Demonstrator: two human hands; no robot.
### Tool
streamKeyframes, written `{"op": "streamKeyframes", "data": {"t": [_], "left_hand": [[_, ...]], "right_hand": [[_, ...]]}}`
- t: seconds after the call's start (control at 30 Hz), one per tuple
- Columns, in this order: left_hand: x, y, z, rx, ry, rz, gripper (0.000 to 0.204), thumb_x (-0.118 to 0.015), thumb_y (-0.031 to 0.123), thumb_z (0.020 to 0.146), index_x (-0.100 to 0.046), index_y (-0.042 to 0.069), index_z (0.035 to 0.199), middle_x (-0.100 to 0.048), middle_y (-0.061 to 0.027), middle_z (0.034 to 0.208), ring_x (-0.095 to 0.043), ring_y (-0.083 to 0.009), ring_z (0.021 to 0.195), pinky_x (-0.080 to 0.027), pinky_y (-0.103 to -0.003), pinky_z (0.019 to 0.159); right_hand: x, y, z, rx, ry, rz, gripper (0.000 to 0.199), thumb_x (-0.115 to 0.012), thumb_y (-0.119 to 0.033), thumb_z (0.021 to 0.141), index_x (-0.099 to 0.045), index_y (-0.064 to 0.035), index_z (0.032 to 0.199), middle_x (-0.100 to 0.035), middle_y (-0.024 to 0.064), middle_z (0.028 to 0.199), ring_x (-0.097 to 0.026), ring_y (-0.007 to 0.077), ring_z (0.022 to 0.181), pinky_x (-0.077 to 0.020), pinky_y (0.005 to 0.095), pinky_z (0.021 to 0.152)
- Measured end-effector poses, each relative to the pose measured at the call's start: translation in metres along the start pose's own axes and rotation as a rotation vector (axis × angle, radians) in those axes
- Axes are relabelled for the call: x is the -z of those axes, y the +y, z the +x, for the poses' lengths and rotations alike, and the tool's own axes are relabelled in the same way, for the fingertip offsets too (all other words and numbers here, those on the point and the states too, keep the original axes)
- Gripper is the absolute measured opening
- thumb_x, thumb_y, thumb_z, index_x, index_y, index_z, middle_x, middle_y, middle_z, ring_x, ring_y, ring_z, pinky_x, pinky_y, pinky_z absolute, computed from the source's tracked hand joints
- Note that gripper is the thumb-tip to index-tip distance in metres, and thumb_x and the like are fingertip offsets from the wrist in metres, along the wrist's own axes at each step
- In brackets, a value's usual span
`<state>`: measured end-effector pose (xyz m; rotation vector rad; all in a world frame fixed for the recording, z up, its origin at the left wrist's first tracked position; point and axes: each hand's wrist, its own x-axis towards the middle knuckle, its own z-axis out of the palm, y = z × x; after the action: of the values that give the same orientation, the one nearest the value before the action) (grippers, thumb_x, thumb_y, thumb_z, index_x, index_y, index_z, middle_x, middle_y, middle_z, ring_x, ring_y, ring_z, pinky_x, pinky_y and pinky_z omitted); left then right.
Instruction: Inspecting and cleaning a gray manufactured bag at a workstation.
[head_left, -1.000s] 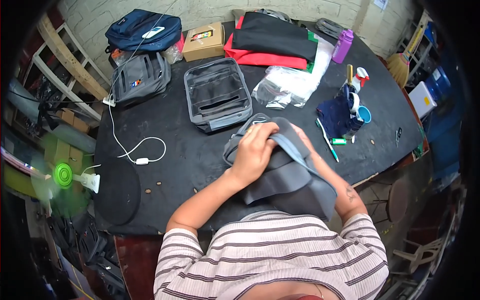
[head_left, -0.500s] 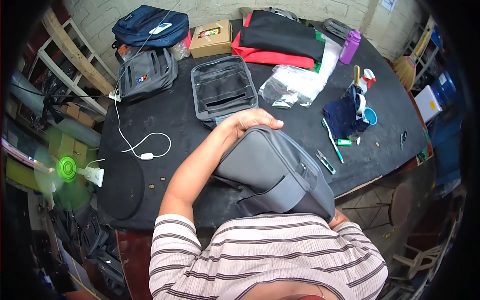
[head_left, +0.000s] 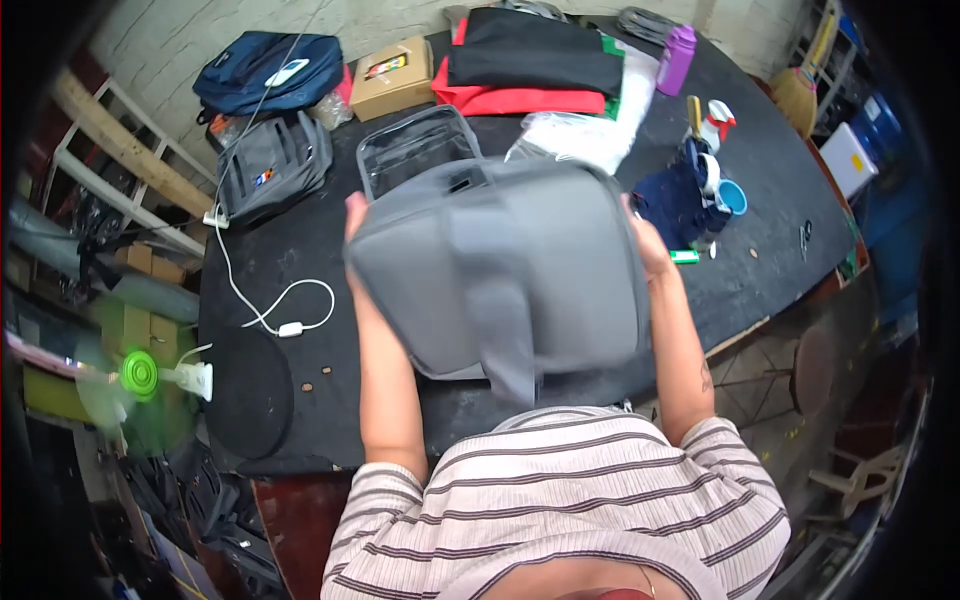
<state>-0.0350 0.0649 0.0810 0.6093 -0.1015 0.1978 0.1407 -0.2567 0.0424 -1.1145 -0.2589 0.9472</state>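
Note:
A boxy grey bag (head_left: 585,275) is held up in front of me over the near part of the table. A wide strap or flap on it is smeared by motion. My left hand (head_left: 356,225) grips its left side; the fingers are mostly behind the bag. At the opposite edge my right hand (head_left: 650,243) presses on the bag's side, its fingers also largely hidden. Just beyond the bag, and partly covered by it, lies an open grey case with a clear panel (head_left: 420,145).
Along the back are a navy backpack (head_left: 265,75), a cardboard box (head_left: 393,85), folded black cloth (head_left: 535,55) and a purple bottle (head_left: 676,60). A grey bag (head_left: 275,165) lies left, near a white cable (head_left: 290,329). On the right stands a denim holder (head_left: 670,212); a green fan (head_left: 139,374) blurs far left.
The grey bag has turned and moved up and left, away from my chest. My right hand, mostly hidden before, now shows at its right side; my left hand has shifted to its left side.

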Motion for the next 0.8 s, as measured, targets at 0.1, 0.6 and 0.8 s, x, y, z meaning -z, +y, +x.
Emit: {"op": "streamKeyframes", "data": {"t": [0.1, 0.6, 0.8], "left_hand": [[0.003, -0.017, -0.027, -0.116, 0.095, -0.216, 0.063, -0.042, 0.056, 0.091, -0.054, 0.003, 0.123, -0.059, -0.0146, 0.119, -0.059, -0.0263, 0.106, -0.047, -0.037, 0.092], [0.056, -0.057, 0.003, 0.369, -0.266, -0.296, 0.045, -0.043, 0.03, 0.096, -0.046, 0.002, 0.132, -0.057, -0.0124, 0.123, -0.057, -0.0217, 0.109, -0.046, -0.035, 0.095], [0.047, -0.055, 0.01, 0.471, -0.352, -0.488, 0.045, -0.043, 0.03, 0.097, -0.046, 0.003, 0.132, -0.056, -0.0124, 0.124, -0.056, -0.0221, 0.11, -0.046, -0.035, 0.096]], "right_hand": [[0.024, 0.001, 0.001, 0.135, -0.322, 0.038, 0.069, -0.035, -0.06, 0.093, -0.054, 0.0001, 0.121, -0.063, 0.0103, 0.111, -0.057, 0.0196, 0.108, -0.0388, 0.0328, 0.099], [-0.125, -0.068, 0.071, 0.383, -0.505, -0.569, 0.056, -0.046, -0.048, 0.095, -0.067, -0.001, 0.072, -0.057, -0.0001, 0.059, -0.049, 0.0058, 0.055, -0.0392, 0.023, 0.055], [-0.122, -0.065, 0.08, 0.383, -0.546, -0.525, 0.03, -0.06, -0.028, 0.091, -0.067, -0.0021, 0.078, -0.055, -0.0043, 0.064, -0.045, 0.0024, 0.058, -0.0366, 0.0208, 0.054]]}}
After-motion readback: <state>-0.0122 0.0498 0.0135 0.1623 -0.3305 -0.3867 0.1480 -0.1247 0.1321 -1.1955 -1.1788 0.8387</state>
